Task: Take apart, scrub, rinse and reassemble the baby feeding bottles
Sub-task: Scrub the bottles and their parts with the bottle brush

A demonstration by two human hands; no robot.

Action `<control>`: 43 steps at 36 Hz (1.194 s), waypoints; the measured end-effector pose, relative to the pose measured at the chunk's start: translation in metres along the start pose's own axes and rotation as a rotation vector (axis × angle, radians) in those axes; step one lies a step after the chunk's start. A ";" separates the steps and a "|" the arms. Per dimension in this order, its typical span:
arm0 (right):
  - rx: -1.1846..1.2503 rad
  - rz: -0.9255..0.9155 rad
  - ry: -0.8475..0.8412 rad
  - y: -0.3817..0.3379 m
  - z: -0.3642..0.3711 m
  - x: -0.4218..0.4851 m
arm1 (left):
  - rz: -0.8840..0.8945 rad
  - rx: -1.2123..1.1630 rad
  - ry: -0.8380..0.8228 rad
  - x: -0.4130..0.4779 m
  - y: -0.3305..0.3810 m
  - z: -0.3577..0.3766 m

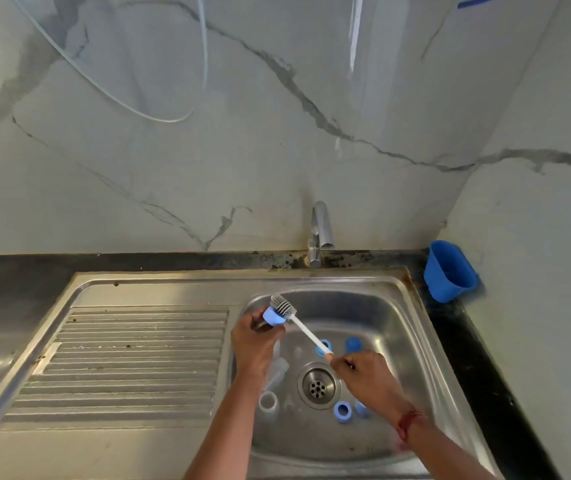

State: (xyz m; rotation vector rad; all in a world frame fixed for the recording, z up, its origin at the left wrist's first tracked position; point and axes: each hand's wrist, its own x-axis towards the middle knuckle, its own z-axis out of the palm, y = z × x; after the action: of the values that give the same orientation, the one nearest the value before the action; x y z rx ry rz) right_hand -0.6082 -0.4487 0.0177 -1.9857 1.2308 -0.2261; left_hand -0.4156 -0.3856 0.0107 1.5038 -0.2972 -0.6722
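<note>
The left hand [254, 344] has its fingers curled round a blue collar [272, 316], which it holds above the basin at about 11 o'clock from the drain [318, 385]. It seems to be tilted toward the other hand so the bristles can reach it. Whether a bottle body hangs beneath the collar cannot be told.

The right hand [367, 375] pinches the far end of the brush [301, 326] between fingertips and thumb. The white handle slants up to 10 o'clock and the grey head lies against the collar's upper edge. Gripping at the tail likely gives reach and an easy twist for scrubbing.

The other parts lie loose in the sink [412, 341], probably so nothing rolls off and rinse water drains away:
- a ring [324, 347] at 12 o'clock of the drain
- a cap [352, 344] at 1 o'clock
- a second ring [342, 411] at 5 o'clock, with another blue piece beside it, half hidden by the right wrist
- two clear bottles [274, 374] at 8 to 9 o'clock, one lying and one mouth-up

So disassembly looks done and scrubbing is in hand.

The tap [320, 233] stands at 12 o'clock beyond the rim, with no water visibly running. A blue tub [450, 271] sits at 2 o'clock in the counter corner.
</note>
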 end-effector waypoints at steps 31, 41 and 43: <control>-0.052 -0.057 0.085 -0.022 -0.010 0.006 | 0.146 0.253 0.064 -0.004 0.016 0.015; -0.027 -0.058 0.031 -0.005 -0.005 -0.004 | 0.068 0.210 0.139 0.000 0.016 -0.001; -0.020 -0.051 0.017 -0.001 -0.003 -0.005 | 0.070 0.227 0.140 -0.001 0.014 -0.001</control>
State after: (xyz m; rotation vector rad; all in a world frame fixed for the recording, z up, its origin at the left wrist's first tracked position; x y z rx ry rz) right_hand -0.6117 -0.4459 0.0220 -2.0376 1.1984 -0.2570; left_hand -0.4128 -0.3852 0.0241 1.7399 -0.3260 -0.4861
